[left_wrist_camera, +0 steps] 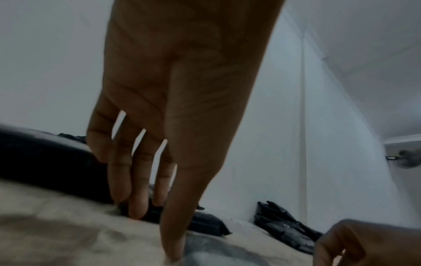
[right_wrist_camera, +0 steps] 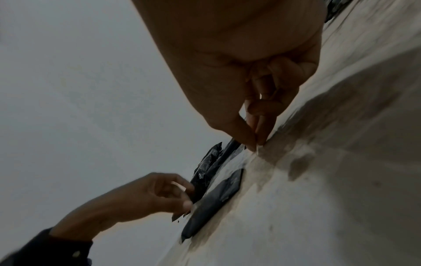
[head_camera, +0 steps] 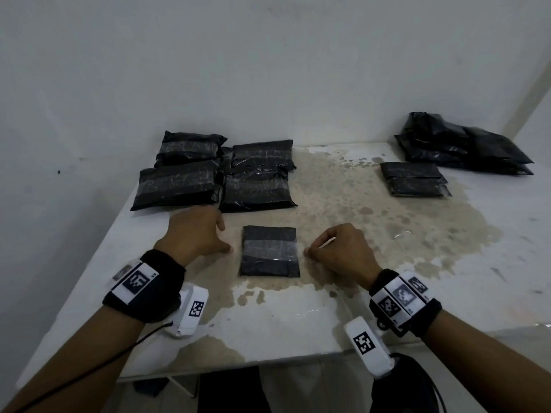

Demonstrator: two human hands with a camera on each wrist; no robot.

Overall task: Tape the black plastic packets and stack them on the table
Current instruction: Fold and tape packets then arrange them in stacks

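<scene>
A small black packet [head_camera: 269, 251] lies flat on the white table [head_camera: 298, 317], with a band of clear tape [head_camera: 269, 248] across its middle. My left hand [head_camera: 202, 234] is to its left, fingers [left_wrist_camera: 136, 180] straight and thumb tip [right_wrist_camera: 187, 204] down on the table at the band's left end. My right hand [head_camera: 337, 248] is to the packet's right, fingers curled. Its thumb and forefinger [right_wrist_camera: 255, 144] pinch together at the band's right end, apparently on the tape's end. The clear tape there is hard to make out.
Several taped black packets [head_camera: 214, 174] lie in a group at the back left against the wall. Two more packets [head_camera: 414, 178] lie at the right, with a heap of black packets [head_camera: 465, 147] in the far right corner. The table's front edge runs near my wrists.
</scene>
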